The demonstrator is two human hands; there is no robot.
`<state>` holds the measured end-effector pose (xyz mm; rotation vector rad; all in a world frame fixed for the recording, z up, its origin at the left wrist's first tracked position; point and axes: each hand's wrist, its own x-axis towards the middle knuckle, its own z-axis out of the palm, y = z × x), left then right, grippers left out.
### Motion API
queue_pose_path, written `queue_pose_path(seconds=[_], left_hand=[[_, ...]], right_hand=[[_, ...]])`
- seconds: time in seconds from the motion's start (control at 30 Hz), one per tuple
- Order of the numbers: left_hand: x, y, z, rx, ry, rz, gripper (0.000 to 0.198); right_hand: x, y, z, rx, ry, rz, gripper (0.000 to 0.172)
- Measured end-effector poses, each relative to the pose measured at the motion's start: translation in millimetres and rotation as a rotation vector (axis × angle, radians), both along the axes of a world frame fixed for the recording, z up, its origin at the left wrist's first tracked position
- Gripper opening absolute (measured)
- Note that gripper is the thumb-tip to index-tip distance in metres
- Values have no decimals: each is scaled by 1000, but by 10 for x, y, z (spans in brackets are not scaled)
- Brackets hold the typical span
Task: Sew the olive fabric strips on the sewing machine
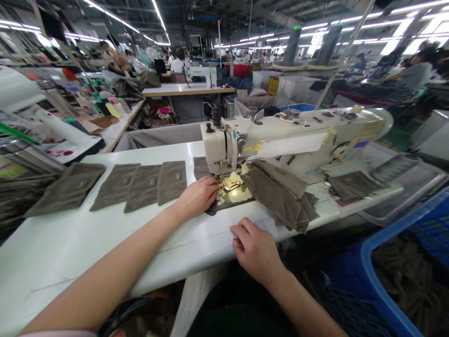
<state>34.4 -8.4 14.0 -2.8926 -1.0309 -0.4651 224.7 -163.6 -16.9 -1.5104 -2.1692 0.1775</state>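
My left hand (199, 195) reaches to the needle area of a white sewing machine (294, 135). Its fingers are pinched together beside the presser foot (220, 180), and whatever they hold is hidden or too small to name. Over the table's front edge is my right hand (257, 250), fingers curled in; I cannot make out anything between them. Just right of the brass-coloured needle plate (236, 182) lies a stack of olive-grey fabric pieces (280, 194). Several flat fabric pieces with small labels, such as this pocket-shaped one (171, 182), lie left of my left hand.
A blue plastic basket (368, 252) with dark fabric stands at the lower right. One more fabric piece (356, 184) rests at the table's right end. Behind are another sewing machine (201, 74), bins and people at work. Thread spools (105, 106) stand at left.
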Motion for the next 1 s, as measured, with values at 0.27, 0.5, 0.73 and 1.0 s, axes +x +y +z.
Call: queue_pose_path(seconds=[0.27, 0.5, 0.73, 1.0], left_hand=[[-18, -37, -85, 6, -53, 4, 34], [-57, -76, -198, 63, -109, 76, 33], [-58, -123, -248, 43, -120, 118, 32], [-498, -238, -210, -53, -186, 147, 36]], right_hand=[[15, -58, 66, 108, 99, 52, 25], [840, 176, 396, 500, 127, -302, 22], [1667, 755, 189, -18, -203, -523, 38], [1582, 622, 229, -78, -138, -520, 43]])
